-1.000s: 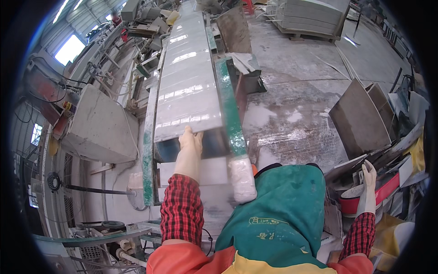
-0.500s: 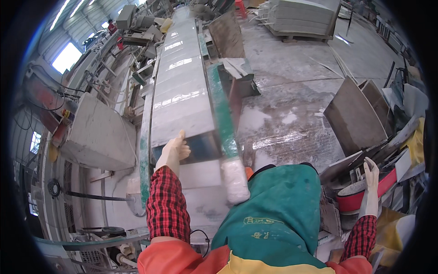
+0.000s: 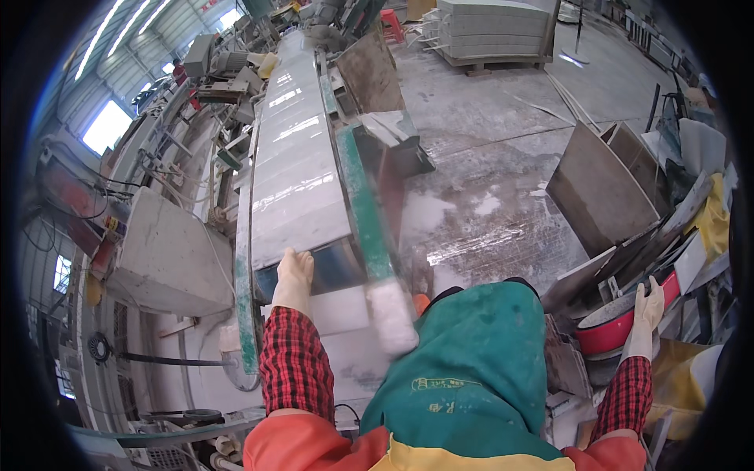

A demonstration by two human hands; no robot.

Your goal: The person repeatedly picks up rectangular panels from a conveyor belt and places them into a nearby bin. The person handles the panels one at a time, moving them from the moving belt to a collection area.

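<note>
Smooth pale grey slabs [image 3: 297, 188] lie in a row along a long conveyor. My left hand [image 3: 294, 275], in a cream glove, is at the near edge of the closest slab with its fingers curled against that edge. Under the edge shows a dark blue belt end [image 3: 334, 267]. My right hand [image 3: 648, 306], gloved alike, is out at the right with its fingers apart. It is beside a round tub with a red band [image 3: 609, 339], and I see nothing in its grasp. Whether it touches the tub's rim I cannot tell.
Green side rails [image 3: 363, 208] flank the conveyor; the right one ends in a white wrapped pad [image 3: 393, 318] close to my green apron [image 3: 463, 369]. Brown boards [image 3: 601, 192] lean at the right among scrap. A large pale block [image 3: 169, 251] stands left. Stacked slabs [image 3: 493, 31] sit far back.
The view has shifted slightly to the right. My left hand remains at the slab's near edge. My right hand has moved a little lower, nearer the red-banded tub.
</note>
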